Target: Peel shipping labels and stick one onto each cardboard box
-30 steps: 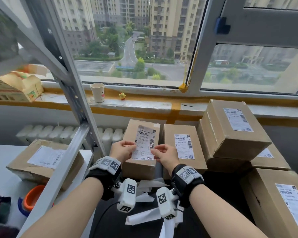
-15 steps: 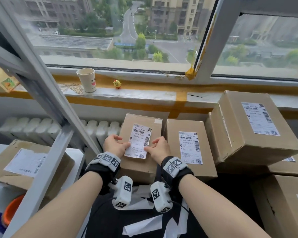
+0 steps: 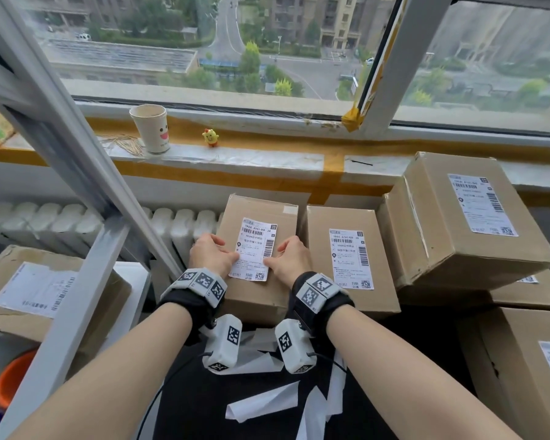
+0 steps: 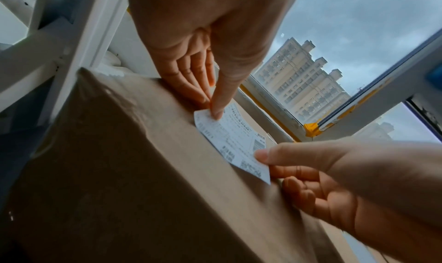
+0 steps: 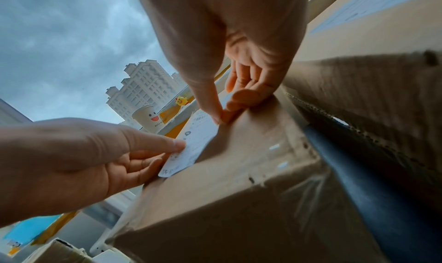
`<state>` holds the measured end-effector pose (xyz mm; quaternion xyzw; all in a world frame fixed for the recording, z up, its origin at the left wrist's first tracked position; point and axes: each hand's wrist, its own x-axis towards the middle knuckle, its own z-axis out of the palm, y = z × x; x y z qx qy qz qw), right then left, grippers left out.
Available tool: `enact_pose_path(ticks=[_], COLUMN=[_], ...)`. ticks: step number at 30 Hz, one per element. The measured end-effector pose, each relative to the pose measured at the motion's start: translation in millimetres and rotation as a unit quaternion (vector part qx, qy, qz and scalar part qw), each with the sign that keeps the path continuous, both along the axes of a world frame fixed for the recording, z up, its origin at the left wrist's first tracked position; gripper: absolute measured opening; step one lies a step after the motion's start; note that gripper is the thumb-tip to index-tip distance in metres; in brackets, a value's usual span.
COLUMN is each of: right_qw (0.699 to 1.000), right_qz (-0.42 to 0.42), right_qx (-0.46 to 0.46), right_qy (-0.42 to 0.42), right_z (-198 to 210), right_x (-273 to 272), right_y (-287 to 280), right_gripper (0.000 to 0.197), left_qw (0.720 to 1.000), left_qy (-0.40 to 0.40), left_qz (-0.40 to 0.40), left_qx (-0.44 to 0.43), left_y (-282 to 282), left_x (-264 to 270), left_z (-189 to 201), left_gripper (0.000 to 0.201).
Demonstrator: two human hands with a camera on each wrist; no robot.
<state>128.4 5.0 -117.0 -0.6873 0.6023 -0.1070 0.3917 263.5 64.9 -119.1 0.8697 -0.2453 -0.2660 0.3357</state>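
Lying on top of the left cardboard box [image 3: 258,249] under the windowsill, the shipping label [image 3: 255,249] is pinched at its side edges: left hand [image 3: 213,257] holds the left edge, right hand [image 3: 291,260] the right, thumbs on top.

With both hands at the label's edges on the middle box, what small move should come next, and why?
Probably smooth the shipping label flat with both thumbs, pressing outward and down to its near edge. It lies on top of the cardboard box, with the left hand at its left edge and the right hand at its right. In the wrist views each hand pinches its edge, so it may not be fully stuck down.
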Motion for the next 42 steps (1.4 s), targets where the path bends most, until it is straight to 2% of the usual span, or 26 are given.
enact_pose_path(ticks=[6,8,10,13,18,26,34,42], right_qw=[0.993,0.981,0.95,0.894,0.857,0.835,0.846,0.865], right_qz=[0.059,0.129,0.258,0.394,0.472,0.505,0.477,0.439], right_qx=[-0.07,-0.119,-0.128,-0.104,-0.098,-0.125,-0.113,-0.073], right_qy=[0.068,0.08,0.119,0.187,0.18,0.18,0.209,0.23], right_z=[5.5,5.9,4.6,0.0,-7.8,-3.8,-0.2,9.0], right_x=[-4.5,-6.9,-7.5,-8.8,-3.3,-10.6,-55.7,-33.1], right_y=[-0.2,0.6,2.9,9.0,33.3,51.3,42.3,13.8], right_gripper=[0.036,0.037,0.049,0.061,0.061,0.059,0.058,0.058], left_qw=[0.998,0.995,0.993,0.993,0.983,0.985,0.988,0.988], left_qy=[-0.057,-0.084,-0.095,-0.053,0.067,0.109,0.097,0.089], left_qz=[-0.028,-0.048,-0.072,-0.103,-0.167,-0.122,-0.109,-0.122], left_qx=[0.006,0.003,0.004,0.013,-0.024,-0.051,-0.044,-0.043], left_y=[5.6,10.3,16.2,24.5,38.6,49.6,47.9,48.7], left_x=[1.6,4.0,5.1,6.9,13.9,13.1,10.1,14.0], left_z=[0.7,-0.8,-2.6,-8.7,-20.3,-26.6,-29.7,-36.1], left_gripper=[0.031,0.029,0.033,0.043,0.059,0.047,0.047,0.047])
